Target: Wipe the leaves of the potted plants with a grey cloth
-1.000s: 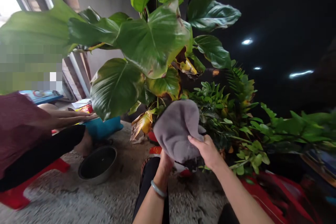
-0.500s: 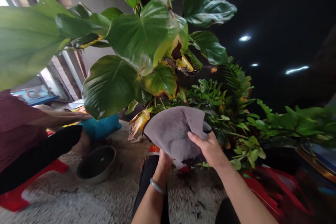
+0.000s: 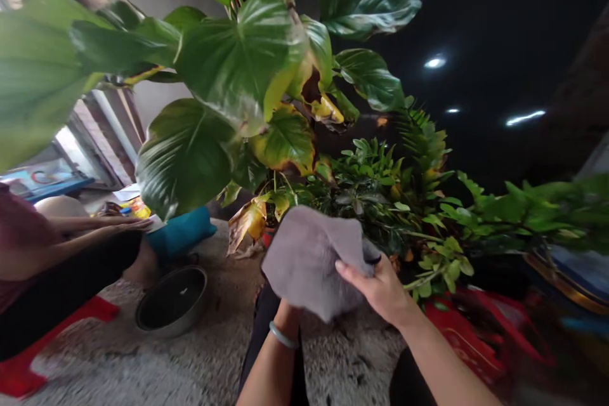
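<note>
In front of me is a folded grey plush cloth (image 3: 311, 260) with a dark edging. My right hand (image 3: 375, 288) is closed on the cloth's right side, its thumb lying over the front. My left hand (image 3: 287, 314) goes behind the lower left of the cloth, which hides its fingers. A pale bangle (image 3: 281, 335) circles my left wrist. Just beyond the cloth, a yellowed, withered leaf (image 3: 248, 223) hangs low from a large-leaved potted plant (image 3: 242, 44).
At left a person (image 3: 90, 238) sits on a red stool (image 3: 28, 374), with a blue-green bundle (image 3: 183, 231) beside their hands. A dark round basin (image 3: 172, 301) stands on the rough floor. Smaller green plants (image 3: 380, 190) and a red bag (image 3: 469, 336) are on the right.
The cloth has shifted slightly left and down, and its lower edge now hangs in a point. My left hand is more covered by it. The view has turned slightly.
</note>
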`<state>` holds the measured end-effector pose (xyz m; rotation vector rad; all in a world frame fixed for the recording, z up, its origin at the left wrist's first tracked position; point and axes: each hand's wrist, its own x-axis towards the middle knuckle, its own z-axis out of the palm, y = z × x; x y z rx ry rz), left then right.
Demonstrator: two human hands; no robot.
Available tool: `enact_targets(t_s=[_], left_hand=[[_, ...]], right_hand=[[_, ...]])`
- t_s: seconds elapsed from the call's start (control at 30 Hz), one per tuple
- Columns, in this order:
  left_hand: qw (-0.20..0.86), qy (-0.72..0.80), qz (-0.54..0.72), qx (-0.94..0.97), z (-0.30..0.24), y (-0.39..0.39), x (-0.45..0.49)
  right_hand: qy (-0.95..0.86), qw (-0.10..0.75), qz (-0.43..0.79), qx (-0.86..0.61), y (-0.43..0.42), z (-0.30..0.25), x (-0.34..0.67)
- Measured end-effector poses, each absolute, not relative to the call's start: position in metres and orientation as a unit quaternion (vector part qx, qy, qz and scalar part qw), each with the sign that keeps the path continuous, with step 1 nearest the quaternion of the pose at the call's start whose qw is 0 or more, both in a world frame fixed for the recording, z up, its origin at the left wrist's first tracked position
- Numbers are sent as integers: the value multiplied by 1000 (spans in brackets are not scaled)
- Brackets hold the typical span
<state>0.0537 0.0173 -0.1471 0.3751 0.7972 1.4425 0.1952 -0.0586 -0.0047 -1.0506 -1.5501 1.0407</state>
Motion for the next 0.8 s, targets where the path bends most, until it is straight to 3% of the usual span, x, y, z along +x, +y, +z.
enact_targets(t_s=[0.13,0.27,0.37,0.6,0.8], left_hand=[[657,350,646,169,-144,18,57],[662,376,629,156,-145,22,56],[657,376,634,162,-147,23,57],[661,387,622,163,-148,22,69],[655,387,631,151,-147,21,66]], right_hand=[[-465,555,385,-572,-44,-35,208],[-363,499,473,-629,-83,-82,223],[-380,482,480,-627,-108,-75,230],[-254,707,362,-552,-43,-3,259],[-136,590,547,-577,-63,-53,249]])
